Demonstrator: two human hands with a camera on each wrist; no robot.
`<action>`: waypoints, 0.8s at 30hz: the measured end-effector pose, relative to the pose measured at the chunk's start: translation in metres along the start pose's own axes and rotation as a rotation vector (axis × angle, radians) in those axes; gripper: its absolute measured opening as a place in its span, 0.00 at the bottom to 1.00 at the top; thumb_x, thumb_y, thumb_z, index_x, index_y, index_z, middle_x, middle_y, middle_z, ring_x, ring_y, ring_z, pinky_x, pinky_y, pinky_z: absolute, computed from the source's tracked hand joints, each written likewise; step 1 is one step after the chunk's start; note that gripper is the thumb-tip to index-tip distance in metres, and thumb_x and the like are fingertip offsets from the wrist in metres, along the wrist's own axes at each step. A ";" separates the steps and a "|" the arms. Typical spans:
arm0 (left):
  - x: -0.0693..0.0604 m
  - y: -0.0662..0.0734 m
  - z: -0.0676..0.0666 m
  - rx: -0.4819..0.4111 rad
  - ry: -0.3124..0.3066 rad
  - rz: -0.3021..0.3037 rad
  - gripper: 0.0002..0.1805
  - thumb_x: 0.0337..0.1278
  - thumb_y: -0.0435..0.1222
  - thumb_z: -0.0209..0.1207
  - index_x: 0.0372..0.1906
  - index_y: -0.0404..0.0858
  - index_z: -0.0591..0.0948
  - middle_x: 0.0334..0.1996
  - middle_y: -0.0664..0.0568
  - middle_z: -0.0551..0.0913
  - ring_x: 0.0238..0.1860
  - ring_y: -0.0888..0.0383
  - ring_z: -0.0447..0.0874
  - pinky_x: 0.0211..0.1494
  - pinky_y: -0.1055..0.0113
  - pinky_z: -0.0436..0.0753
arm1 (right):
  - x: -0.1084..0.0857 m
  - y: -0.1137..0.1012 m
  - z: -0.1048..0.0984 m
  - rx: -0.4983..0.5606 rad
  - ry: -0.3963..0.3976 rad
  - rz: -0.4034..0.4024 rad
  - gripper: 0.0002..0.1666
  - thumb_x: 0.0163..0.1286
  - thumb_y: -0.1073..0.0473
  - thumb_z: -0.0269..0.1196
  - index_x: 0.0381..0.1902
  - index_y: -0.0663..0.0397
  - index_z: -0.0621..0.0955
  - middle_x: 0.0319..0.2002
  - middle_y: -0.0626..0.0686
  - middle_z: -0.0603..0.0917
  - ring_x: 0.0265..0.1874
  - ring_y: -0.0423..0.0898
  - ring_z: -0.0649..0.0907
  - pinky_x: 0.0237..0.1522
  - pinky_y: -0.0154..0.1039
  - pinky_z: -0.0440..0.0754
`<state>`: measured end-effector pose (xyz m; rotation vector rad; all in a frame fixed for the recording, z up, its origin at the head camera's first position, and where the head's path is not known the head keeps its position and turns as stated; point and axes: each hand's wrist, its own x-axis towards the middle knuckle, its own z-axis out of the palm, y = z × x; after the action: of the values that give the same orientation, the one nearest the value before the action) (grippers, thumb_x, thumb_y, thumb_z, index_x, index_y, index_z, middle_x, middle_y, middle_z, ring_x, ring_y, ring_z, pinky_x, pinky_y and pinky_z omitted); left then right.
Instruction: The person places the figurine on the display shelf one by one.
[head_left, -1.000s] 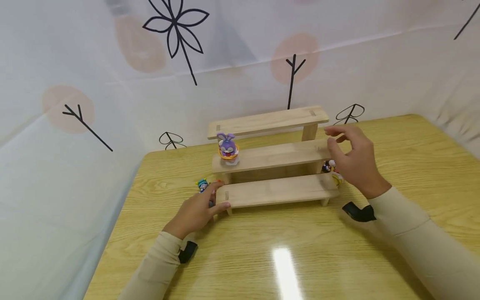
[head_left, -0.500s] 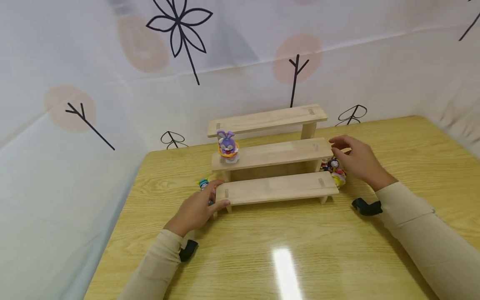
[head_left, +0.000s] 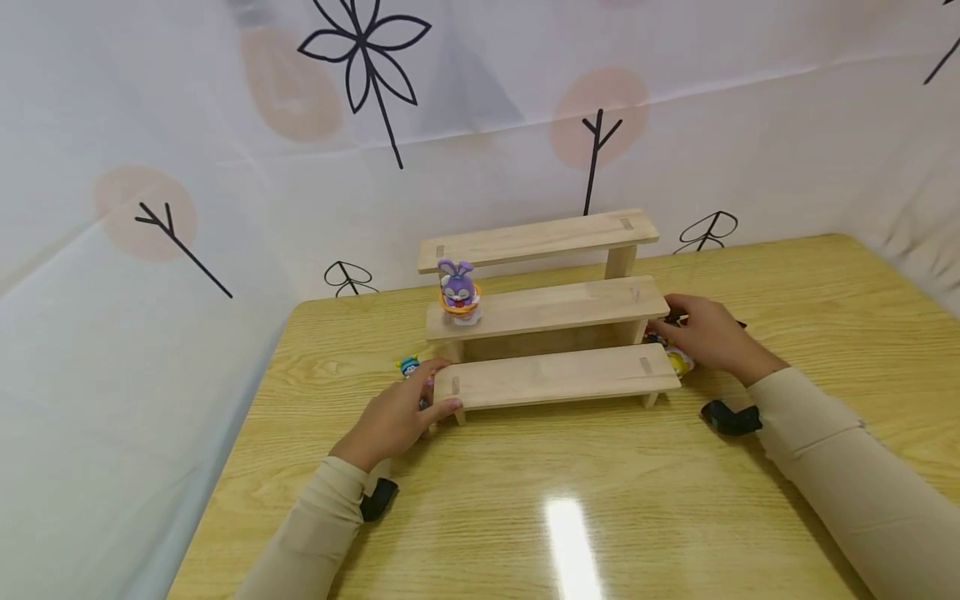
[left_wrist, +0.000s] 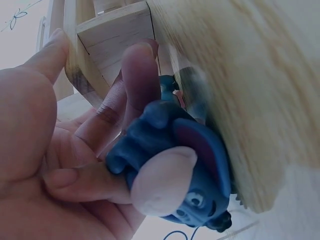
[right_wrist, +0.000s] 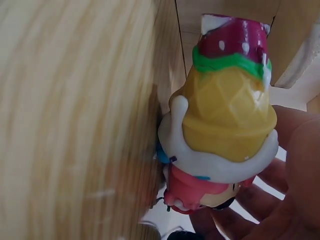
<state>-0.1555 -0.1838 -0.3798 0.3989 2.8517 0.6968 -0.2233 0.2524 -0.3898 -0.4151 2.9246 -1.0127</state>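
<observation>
A three-step wooden shelf (head_left: 555,379) stands on the table. At its lowest step's left end, my left hand (head_left: 386,421) grips the corners between thumb and fingers. In the left wrist view, a blue figure (left_wrist: 200,172) lies beside the bent fingers of that hand (left_wrist: 65,150). Beside the shelf's right end is my right hand (head_left: 712,337), its bent fingers down among small figures. A yellow cone-shaped figure (right_wrist: 225,115) with white and pink parts hides part of that hand (right_wrist: 300,175) in the right wrist view; whether its fingers hold something is unclear.
A purple rabbit figure (head_left: 459,292) stands at the left end of the middle step. One teal-capped figure (head_left: 409,365) is just left of the shelf. Behind the table (head_left: 480,500) hangs a patterned white cloth (head_left: 487,100).
My right hand has come down from above the middle step's right end to the figures beside the shelf. My left hand stays at the lowest step.
</observation>
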 end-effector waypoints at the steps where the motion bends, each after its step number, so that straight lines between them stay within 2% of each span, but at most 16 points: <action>1: 0.000 0.000 0.000 0.000 0.000 0.000 0.37 0.67 0.59 0.56 0.76 0.55 0.61 0.49 0.50 0.86 0.32 0.64 0.80 0.34 0.64 0.76 | 0.000 0.000 0.000 -0.001 -0.003 -0.003 0.21 0.79 0.48 0.54 0.54 0.60 0.78 0.43 0.61 0.82 0.36 0.52 0.85 0.33 0.44 0.81; 4: 0.000 0.000 0.000 -0.005 -0.003 -0.001 0.37 0.67 0.59 0.56 0.76 0.55 0.61 0.48 0.51 0.86 0.30 0.64 0.79 0.34 0.64 0.75 | 0.001 0.001 0.001 -0.010 -0.012 -0.004 0.17 0.79 0.48 0.55 0.47 0.58 0.78 0.38 0.58 0.82 0.29 0.44 0.81 0.30 0.40 0.77; 8: 0.000 0.000 -0.001 -0.006 -0.002 -0.004 0.37 0.66 0.59 0.56 0.76 0.55 0.61 0.46 0.52 0.86 0.29 0.63 0.78 0.33 0.65 0.74 | 0.000 0.001 0.001 -0.028 -0.029 0.019 0.19 0.79 0.46 0.54 0.43 0.59 0.76 0.37 0.58 0.82 0.26 0.44 0.79 0.28 0.40 0.75; 11: 0.000 0.001 -0.001 -0.007 -0.002 -0.004 0.37 0.66 0.58 0.57 0.76 0.54 0.61 0.45 0.53 0.85 0.28 0.63 0.77 0.32 0.65 0.74 | -0.001 0.001 0.001 -0.031 -0.046 0.041 0.27 0.79 0.45 0.53 0.55 0.66 0.74 0.42 0.63 0.82 0.26 0.45 0.79 0.27 0.40 0.74; 13: 0.000 0.001 -0.001 -0.005 -0.001 -0.004 0.37 0.66 0.58 0.57 0.76 0.54 0.61 0.45 0.53 0.85 0.29 0.63 0.77 0.33 0.65 0.74 | -0.001 0.001 0.000 -0.030 -0.057 0.052 0.33 0.80 0.45 0.52 0.64 0.70 0.70 0.46 0.66 0.82 0.28 0.46 0.81 0.27 0.41 0.74; 15: -0.001 0.001 -0.001 -0.003 -0.002 -0.005 0.37 0.66 0.58 0.56 0.76 0.54 0.61 0.45 0.52 0.85 0.29 0.63 0.78 0.33 0.65 0.75 | -0.002 0.001 -0.001 -0.033 -0.057 0.051 0.35 0.80 0.45 0.52 0.68 0.70 0.67 0.49 0.68 0.82 0.31 0.46 0.82 0.28 0.41 0.75; 16: -0.001 0.001 -0.001 -0.004 -0.002 -0.005 0.37 0.66 0.58 0.57 0.76 0.54 0.61 0.46 0.52 0.85 0.29 0.63 0.78 0.34 0.65 0.74 | -0.002 0.001 -0.001 -0.037 -0.056 0.048 0.34 0.80 0.45 0.52 0.67 0.69 0.68 0.50 0.68 0.82 0.32 0.46 0.83 0.29 0.41 0.75; 20: 0.000 0.000 -0.001 -0.016 -0.003 -0.005 0.37 0.66 0.58 0.57 0.76 0.54 0.61 0.44 0.53 0.85 0.28 0.62 0.77 0.32 0.65 0.74 | -0.001 0.003 -0.003 -0.058 -0.035 0.025 0.20 0.79 0.48 0.54 0.49 0.61 0.76 0.46 0.64 0.84 0.32 0.47 0.81 0.29 0.42 0.73; 24: 0.000 -0.001 -0.001 -0.025 -0.004 -0.001 0.37 0.66 0.58 0.57 0.76 0.54 0.61 0.42 0.55 0.84 0.26 0.62 0.76 0.31 0.65 0.74 | -0.001 0.006 -0.006 -0.057 -0.010 0.027 0.20 0.78 0.49 0.56 0.51 0.61 0.78 0.46 0.65 0.84 0.35 0.51 0.82 0.30 0.42 0.75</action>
<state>-0.1558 -0.1846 -0.3797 0.3947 2.8360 0.7297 -0.2247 0.2610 -0.3889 -0.3807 2.9478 -0.9232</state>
